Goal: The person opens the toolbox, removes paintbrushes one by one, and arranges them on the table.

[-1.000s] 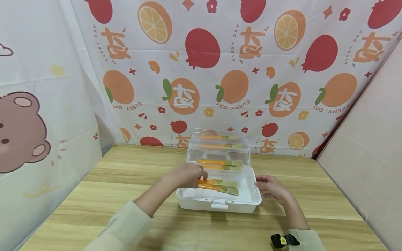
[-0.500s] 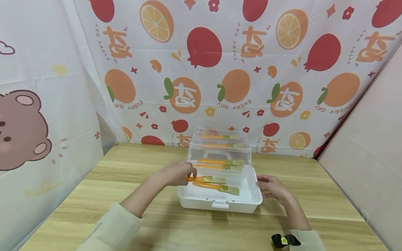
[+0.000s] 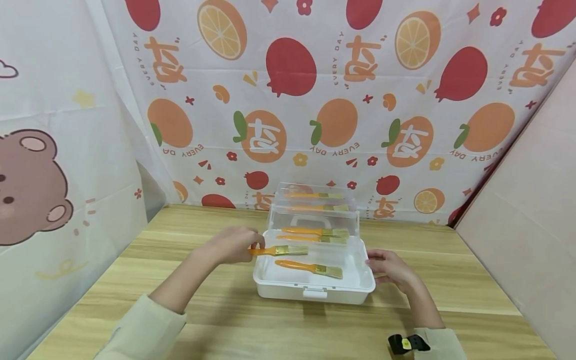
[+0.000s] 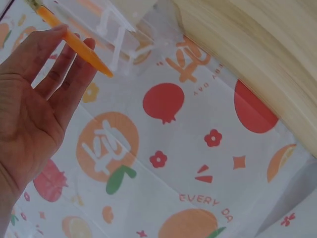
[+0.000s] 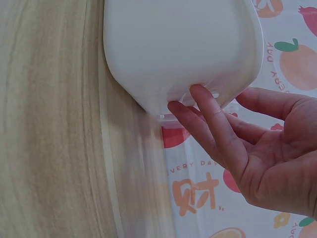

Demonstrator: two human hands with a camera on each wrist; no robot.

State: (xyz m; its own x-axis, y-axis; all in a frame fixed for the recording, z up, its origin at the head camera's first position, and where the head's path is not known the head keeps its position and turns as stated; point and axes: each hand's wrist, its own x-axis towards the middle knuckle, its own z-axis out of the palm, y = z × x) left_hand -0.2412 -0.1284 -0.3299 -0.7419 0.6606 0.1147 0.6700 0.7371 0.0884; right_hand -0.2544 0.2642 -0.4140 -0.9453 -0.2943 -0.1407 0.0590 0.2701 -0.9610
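In the head view my left hand pinches the orange handle of a paintbrush over the left side of a white plastic storage box. The left wrist view shows its orange handle between thumb and fingers. Another paintbrush lies on the box floor. Behind it, more paintbrushes lie in raised clear tiers. My right hand holds the box's right side. In the right wrist view its fingertips touch the outer wall; the thumb tip is hidden behind the edge.
The box stands on a wood-grain table, its white front latch facing me. A fruit-print cloth hangs behind the table. Pale walls flank both sides, and a black band sits at the right cuff.
My left hand has moved left and slightly up with the paintbrush, drawing it away from the one on the box floor. My right hand and the box have stayed in place.
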